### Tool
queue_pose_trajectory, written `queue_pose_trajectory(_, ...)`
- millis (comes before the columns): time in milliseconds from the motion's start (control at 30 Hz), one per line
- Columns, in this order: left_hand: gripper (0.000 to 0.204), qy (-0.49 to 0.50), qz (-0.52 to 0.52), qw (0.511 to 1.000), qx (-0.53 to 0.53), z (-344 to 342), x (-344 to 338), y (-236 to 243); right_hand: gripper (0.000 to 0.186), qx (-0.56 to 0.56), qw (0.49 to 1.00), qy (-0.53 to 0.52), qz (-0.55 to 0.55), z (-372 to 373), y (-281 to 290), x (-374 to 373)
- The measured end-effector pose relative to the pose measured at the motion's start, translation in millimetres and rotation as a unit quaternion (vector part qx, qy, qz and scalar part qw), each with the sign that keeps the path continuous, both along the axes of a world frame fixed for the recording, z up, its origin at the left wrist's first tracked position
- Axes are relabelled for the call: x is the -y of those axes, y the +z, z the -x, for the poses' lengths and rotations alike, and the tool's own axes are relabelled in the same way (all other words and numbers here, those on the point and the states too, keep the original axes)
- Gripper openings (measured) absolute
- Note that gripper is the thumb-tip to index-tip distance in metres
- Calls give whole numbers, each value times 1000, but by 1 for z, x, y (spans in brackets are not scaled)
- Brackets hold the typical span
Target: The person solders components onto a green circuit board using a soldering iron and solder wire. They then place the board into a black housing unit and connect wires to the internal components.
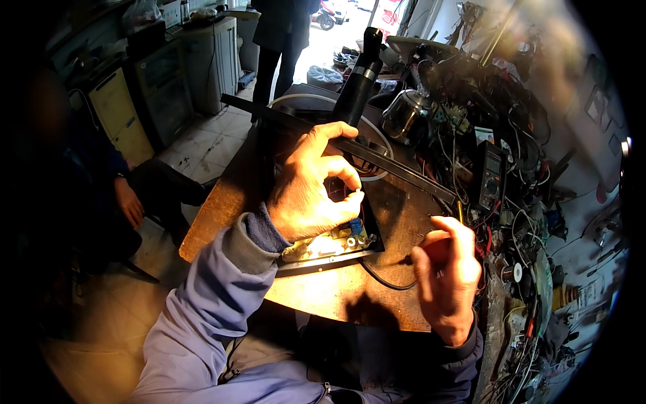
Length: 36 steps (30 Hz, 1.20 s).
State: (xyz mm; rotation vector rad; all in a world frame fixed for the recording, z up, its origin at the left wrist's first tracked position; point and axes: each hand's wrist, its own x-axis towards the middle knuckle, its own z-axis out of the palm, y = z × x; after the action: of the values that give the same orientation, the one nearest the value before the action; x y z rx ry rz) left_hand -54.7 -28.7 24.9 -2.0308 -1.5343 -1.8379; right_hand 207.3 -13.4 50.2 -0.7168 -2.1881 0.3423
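Note:
My left hand [311, 185] is raised over the table, its thumb and forefinger pinched together. A tiny pale bit seems to show at the fingertips, too small to name. Below it lies a black-framed casing with a lit circuit board [343, 241], partly hidden by the hand; a blue part and several small components show on it. My right hand [449, 279] hovers right of the casing with curled fingers. Something reddish and dark shows inside its grip, mostly hidden, so its kind is unclear. A black cable [387, 285] curves from the casing toward that hand.
A long black bar [410, 176] crosses behind my left hand, near a black cylindrical device [356, 87]. Tangled wires, a multimeter [492, 176] and a solder spool [513, 273] crowd the right side. One person sits at left; another stands behind the wooden table [222, 209].

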Motion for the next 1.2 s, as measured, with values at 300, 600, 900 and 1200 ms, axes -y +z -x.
queue_pose_trajectory(300, 13, 24, -15, 998, -53, 0, 0, 1, 57, -245, 963, 74, -85, 26, 14, -1)
queue_pose_trajectory(600, 14, 17, 24, 999, -31, 0, 3, 1, 59, -206, 969, 80, -109, 34, 20, -5)
queue_pose_trajectory(900, 15, 25, 16, 999, -44, 0, 2, -1, 59, -163, 974, 96, -122, 36, 29, -5)
queue_pose_trajectory(1200, 17, 26, -9, 999, -45, -2, 0, -4, 55, 10, 970, 120, -209, 45, 61, 8)
